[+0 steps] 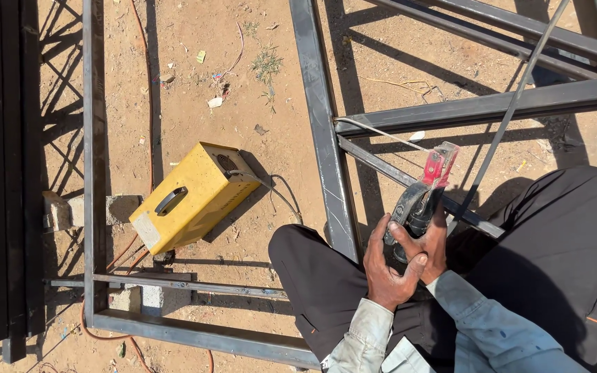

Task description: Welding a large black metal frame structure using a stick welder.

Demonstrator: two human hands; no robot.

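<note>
Both hands clasped low and right of centre: left hand [386, 271] wrapped over the right hand [434, 243], grip of each pressed tight round the dark handle of a welding electrode holder [419, 200]. Holder tilted up toward the right, grey in the body, red at the jaw tip, with a thin welding rod [381, 131] running from the jaw up-left to the joint of the steel frame [320, 131]. Pale grey-blue sleeves [450, 324] at the bottom edge, black trousers [561, 249] filling the lower right, one knee bent toward centre bottom. Frame made of grey square tubing: one upright bar through the middle of the picture, crossbars slanting off to the upper right, another upright at the left joined to a bar along the bottom. Yellow welding machine [191, 197] left of centre, lying on the sandy ground [195, 103] inside the frame, well apart from the hands, black carry handle on its top face and a dark cable [281, 197] leading from its right end toward the knee. Thin orange cable [150, 83] trailing down the ground beside the left upright. Grey stone blocks [60, 211] under the left bar. Stack of dark steel bars [1, 173] along the far left edge. Scraps of litter and a small weed [265, 65] on the sand near the top centre
</note>
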